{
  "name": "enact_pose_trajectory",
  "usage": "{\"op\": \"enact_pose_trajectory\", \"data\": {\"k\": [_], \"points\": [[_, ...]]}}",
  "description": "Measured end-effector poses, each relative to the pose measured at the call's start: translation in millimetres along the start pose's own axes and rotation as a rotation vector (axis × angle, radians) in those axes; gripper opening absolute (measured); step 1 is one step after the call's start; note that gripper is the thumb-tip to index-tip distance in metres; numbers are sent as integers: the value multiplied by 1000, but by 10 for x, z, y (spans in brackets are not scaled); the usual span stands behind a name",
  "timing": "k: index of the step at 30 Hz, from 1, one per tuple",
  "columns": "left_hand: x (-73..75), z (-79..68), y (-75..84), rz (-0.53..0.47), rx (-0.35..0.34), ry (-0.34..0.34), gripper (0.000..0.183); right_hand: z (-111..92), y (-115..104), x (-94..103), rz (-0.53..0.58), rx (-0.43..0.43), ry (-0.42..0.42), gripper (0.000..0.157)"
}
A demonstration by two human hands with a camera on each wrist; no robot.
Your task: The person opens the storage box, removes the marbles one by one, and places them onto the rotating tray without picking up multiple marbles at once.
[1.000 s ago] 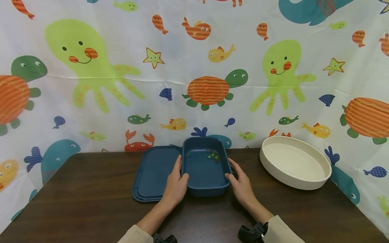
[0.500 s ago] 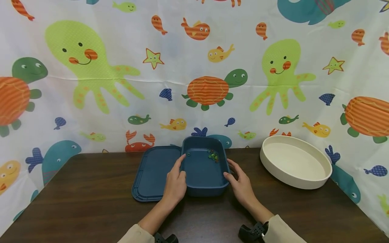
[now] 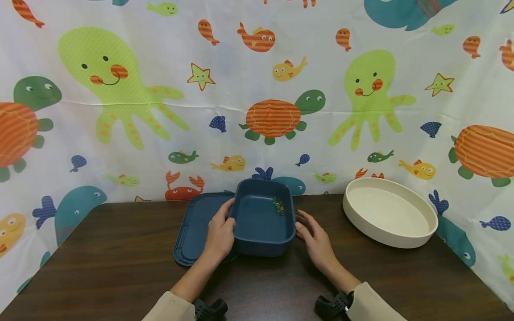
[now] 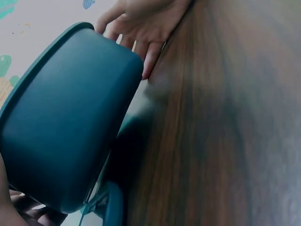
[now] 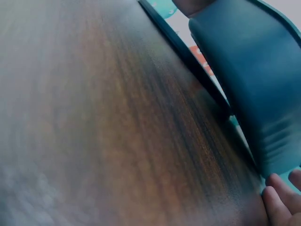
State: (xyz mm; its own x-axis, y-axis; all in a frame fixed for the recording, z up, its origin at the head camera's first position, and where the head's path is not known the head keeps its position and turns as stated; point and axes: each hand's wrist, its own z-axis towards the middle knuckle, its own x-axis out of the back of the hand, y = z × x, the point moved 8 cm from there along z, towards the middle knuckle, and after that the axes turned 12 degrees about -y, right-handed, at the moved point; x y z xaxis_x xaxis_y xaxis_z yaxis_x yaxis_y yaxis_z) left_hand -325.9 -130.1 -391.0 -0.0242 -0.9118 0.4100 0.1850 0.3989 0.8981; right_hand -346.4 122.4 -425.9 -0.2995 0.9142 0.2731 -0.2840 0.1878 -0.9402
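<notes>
A dark blue, deep rectangular plastic box [image 3: 261,243] is lifted off the table and slightly tilted, as the head and left wrist views show. A small cluster of tiny green and brownish pieces [image 3: 278,206] lies inside against its right wall. My left hand [image 3: 219,234] grips the left wall, thumb on the near rim side and fingers partly hidden behind it. Beside the right wall is my right hand [image 3: 315,238], its fingers loosely extended; fingertips [image 5: 277,193] lie close to the box's lower edge, and contact is hard to tell.
A flat dark blue lid [image 3: 201,227] lies to the left, partly beneath the lifted box. A round cream tray [image 3: 389,214] with a raised rim stands on the right of the brown wooden table [image 3: 120,267]. Behind hangs a cloth [image 3: 225,98] printed with sea animals.
The box has risen and shifted left, now tilting and overlapping the lid. My left hand moved with it, the right fingers loosened from the wall, and the scattered pieces have gathered together.
</notes>
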Motion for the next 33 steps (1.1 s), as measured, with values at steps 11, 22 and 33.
{"op": "enact_pose_trajectory", "data": {"k": [11, 22, 33], "points": [[-10, -16, -136, 21, 14, -17, 60, 3, 20, 9, -33, 1, 4, 49], [-32, -38, -179, 4, 19, 8, 53, -23, 29, 16, -51, -16, 25, 47], [-10, -15, -229, -2, -44, 8, 51, -74, -54, 336, -93, 77, 246, 31]]}}
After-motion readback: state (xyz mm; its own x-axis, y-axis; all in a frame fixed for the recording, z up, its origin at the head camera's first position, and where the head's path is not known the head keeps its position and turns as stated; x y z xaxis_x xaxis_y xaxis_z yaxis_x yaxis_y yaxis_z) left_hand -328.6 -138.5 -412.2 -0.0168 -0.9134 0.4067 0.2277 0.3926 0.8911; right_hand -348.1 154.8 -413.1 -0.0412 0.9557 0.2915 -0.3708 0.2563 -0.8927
